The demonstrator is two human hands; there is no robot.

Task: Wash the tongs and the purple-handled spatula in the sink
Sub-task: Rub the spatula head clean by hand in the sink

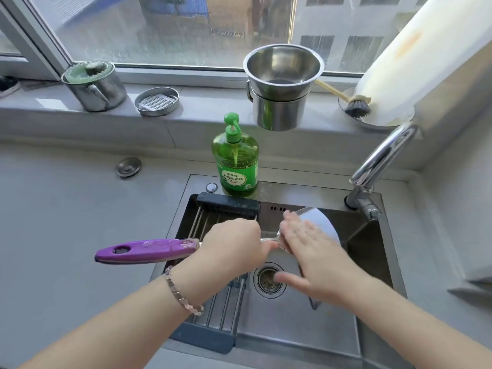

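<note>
over the sink basin, the right hand (306,251) lies flat, fingers (295,222) spread wide and pressed against the metal blade of the purple-handled spatula (149,250), rubbing its face rather than gripping it. the left hand (234,246) is closed around the metal shank just past the purple grip, and that one fist carries the whole tool. the spatula hangs level above the drain (269,279), purple end jutting out over the counter, blade toward the faucet (383,158).

now the risks. that blade edge sits right under the open palm; a quick slide along it could nick the skin, i'd say. the left fist holds bare metal, probably wet, so a twist from the rubbing could spin the tool and drop it clattering onto the rack (226,296) in the sink (367,342). no water is visible from the faucet, so any soap would stay on. the green soap bottle (235,163) stands on the rim behind, close enough for the blade to knock. tongs? can't see them anywhere.
</note>
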